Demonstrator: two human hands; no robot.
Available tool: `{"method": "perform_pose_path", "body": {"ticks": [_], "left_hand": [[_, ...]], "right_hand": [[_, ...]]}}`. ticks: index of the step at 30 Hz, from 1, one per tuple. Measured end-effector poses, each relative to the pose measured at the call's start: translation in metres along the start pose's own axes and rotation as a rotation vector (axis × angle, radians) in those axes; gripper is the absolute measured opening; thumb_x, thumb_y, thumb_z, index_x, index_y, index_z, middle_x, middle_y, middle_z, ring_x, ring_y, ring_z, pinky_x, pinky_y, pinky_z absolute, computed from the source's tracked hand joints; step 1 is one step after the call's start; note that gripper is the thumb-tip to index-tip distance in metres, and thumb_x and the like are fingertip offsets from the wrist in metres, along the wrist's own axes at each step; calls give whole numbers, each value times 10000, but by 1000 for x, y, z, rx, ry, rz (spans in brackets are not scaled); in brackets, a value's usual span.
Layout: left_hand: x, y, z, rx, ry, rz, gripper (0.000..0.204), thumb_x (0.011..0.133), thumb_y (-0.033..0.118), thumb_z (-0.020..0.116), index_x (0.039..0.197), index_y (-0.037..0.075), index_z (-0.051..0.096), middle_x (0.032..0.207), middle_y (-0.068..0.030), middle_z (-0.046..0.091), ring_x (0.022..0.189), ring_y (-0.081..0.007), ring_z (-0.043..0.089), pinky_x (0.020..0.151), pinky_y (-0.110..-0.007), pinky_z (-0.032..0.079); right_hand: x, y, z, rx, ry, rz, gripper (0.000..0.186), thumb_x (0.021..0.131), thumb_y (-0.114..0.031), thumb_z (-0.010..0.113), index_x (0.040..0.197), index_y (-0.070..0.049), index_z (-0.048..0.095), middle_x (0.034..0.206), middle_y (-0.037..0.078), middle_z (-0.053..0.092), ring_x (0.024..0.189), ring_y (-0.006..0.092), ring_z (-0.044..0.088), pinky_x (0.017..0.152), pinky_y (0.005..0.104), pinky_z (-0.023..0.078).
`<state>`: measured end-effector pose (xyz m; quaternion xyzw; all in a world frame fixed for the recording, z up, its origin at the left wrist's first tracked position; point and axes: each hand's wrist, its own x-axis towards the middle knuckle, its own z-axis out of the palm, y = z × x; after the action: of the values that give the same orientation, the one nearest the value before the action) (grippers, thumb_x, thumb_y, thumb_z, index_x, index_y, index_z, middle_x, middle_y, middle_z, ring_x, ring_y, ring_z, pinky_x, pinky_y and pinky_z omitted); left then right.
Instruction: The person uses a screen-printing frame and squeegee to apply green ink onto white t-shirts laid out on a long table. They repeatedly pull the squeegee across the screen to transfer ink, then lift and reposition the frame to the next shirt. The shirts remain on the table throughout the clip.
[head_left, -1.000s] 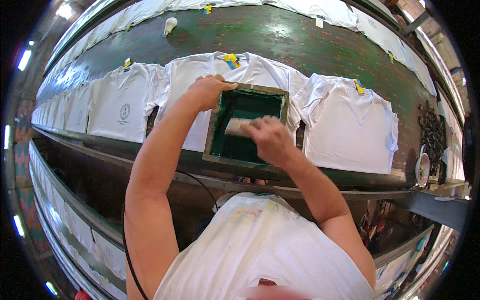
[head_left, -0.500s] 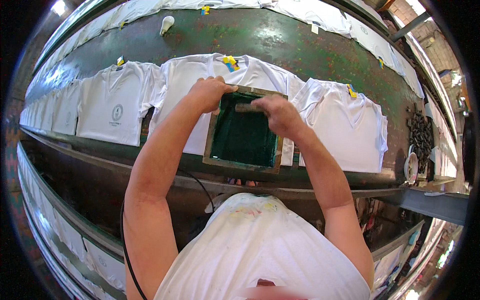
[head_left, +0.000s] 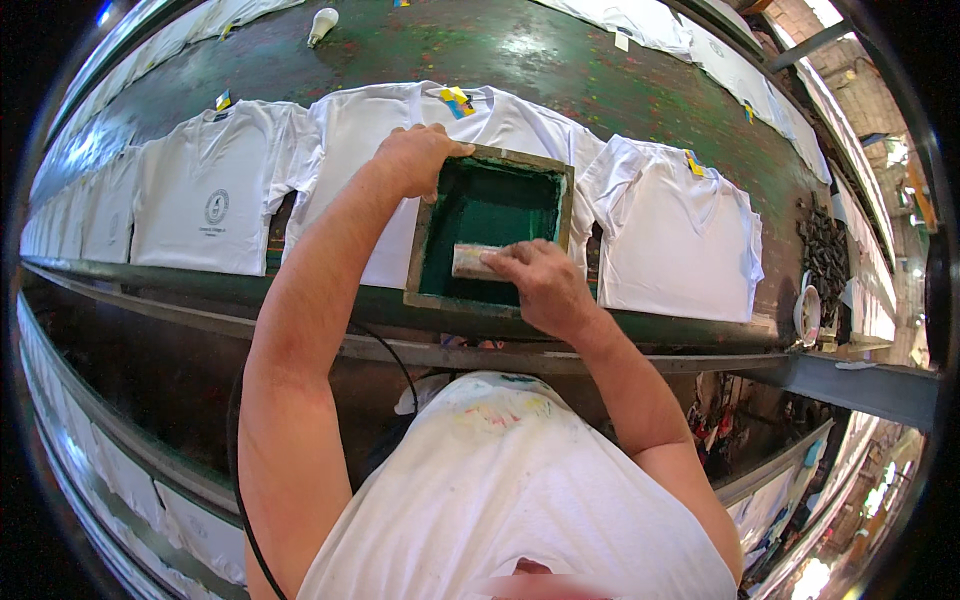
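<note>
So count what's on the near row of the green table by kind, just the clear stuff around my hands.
White T-shirts: 3 clearly seen, more blur off to the left
Wooden printing frame: 1
Squeegee: 1
Total: 5

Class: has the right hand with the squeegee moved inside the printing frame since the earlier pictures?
Yes. The right hand has pulled the squeegee from the far edge of the screen-printing frame back to its near edge.

A long green paint-flecked table (head_left: 560, 70) carries a row of white T-shirts (head_left: 215, 200) laid flat.
</note>
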<state>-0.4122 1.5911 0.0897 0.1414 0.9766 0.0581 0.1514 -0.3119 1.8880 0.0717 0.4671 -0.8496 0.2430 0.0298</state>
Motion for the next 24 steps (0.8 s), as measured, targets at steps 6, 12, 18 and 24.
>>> {"method": "perform_pose_path", "body": {"ticks": [6,12,18,24], "left_hand": [[-14,-9,23,-176,158,-105,917,695,114,1015,1554,189,699,1414,-186,731,1355,-389,687,1149,-531,542],[-47,1,79,-725,414,-295,559,828,62,891,1376,40,781,1245,-245,781,1242,-401,741,1066,-468,594],[-89,48,134,-755,745,-230,448,892,-22,786,1338,11,787,1394,-261,716,1309,-452,672,1121,-499,559],[-94,56,143,-651,778,-175,453,874,-106,702,1290,42,803,1465,-248,673,1382,-454,606,1180,-527,498]], "right_hand": [[-28,-32,4,-8,-24,13,510,847,31,729,1336,-105,771,1216,133,756,1033,361,702,940,480,591],[-42,-43,5,89,-29,52,503,883,-107,868,1372,-90,751,1310,134,731,1192,367,676,1060,471,564],[-59,-33,3,187,159,144,488,933,-140,871,1396,-58,739,1390,156,730,1282,396,658,1124,498,529],[-81,-13,11,177,418,402,536,985,-108,797,1495,-12,664,1488,223,673,1360,444,620,1204,510,478]]}}
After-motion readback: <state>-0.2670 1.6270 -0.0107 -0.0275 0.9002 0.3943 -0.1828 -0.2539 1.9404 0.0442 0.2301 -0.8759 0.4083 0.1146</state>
